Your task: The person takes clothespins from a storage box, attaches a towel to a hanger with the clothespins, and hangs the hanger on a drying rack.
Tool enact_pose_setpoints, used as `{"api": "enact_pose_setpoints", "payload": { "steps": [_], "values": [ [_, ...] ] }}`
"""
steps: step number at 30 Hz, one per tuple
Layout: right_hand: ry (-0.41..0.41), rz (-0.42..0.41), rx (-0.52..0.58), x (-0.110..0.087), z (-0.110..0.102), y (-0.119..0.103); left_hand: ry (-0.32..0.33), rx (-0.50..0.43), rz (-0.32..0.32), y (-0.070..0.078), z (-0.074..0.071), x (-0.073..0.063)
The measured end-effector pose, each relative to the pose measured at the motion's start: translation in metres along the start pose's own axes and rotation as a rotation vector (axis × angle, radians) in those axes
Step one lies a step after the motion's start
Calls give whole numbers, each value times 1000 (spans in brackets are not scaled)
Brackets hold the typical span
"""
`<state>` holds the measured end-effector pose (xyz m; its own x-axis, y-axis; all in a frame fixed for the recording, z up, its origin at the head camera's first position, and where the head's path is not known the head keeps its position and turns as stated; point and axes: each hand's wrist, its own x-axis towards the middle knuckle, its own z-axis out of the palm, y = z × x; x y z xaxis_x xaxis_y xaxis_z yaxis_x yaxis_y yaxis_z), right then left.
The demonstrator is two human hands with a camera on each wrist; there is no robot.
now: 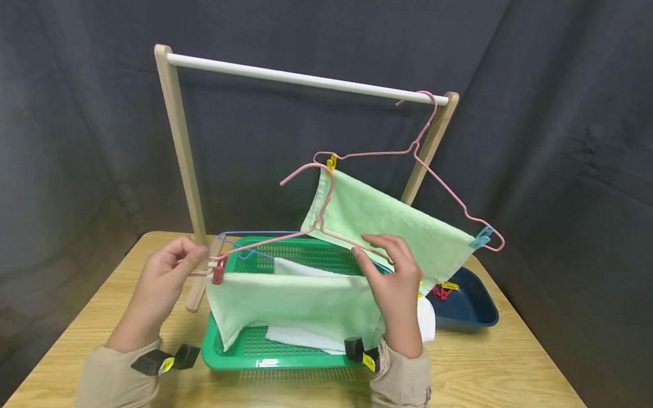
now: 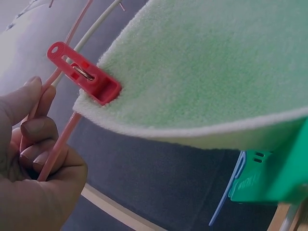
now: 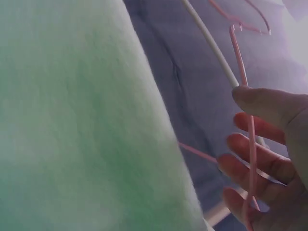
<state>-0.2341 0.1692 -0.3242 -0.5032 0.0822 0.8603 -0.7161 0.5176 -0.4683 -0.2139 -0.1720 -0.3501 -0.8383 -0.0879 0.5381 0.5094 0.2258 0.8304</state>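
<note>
A pink wire hanger (image 1: pixel 320 220) is held up over the basket, its hook upward. My left hand (image 1: pixel 165 283) grips its left end, fingers curled round the wire in the left wrist view. Beside those fingers a red clothespin (image 2: pixel 89 77) clamps the corner of a pale green towel (image 1: pixel 296 300) to the hanger. At the hanger's right side, my right hand (image 1: pixel 395 289) has its thumb and fingers spread apart. The wire crosses in front of its loosely bent fingers (image 3: pixel 260 159) in the right wrist view. That hand hides the towel's right corner in the head view.
Behind stands a wooden rack with a white rod (image 1: pixel 301 78). Another pink hanger (image 1: pixel 377 153) hangs at its right end, bearing a tilted green towel (image 1: pixel 403 221). Below are a green basket (image 1: pixel 240 360) with white cloth and a blue hanger (image 1: pixel 255 232), and a navy tray (image 1: pixel 474 300) holding clothespins.
</note>
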Motion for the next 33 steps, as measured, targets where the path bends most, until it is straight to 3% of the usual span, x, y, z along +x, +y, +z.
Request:
{"api": "enact_pose_setpoints", "payload": {
  "steps": [10,33],
  "values": [
    [-13,6,-21,1,-8,5,2,26,-20,-3,0,-1],
    [175,-98,-3,3,-8,0,-19,-12,46,-10,-2,2]
  ]
}}
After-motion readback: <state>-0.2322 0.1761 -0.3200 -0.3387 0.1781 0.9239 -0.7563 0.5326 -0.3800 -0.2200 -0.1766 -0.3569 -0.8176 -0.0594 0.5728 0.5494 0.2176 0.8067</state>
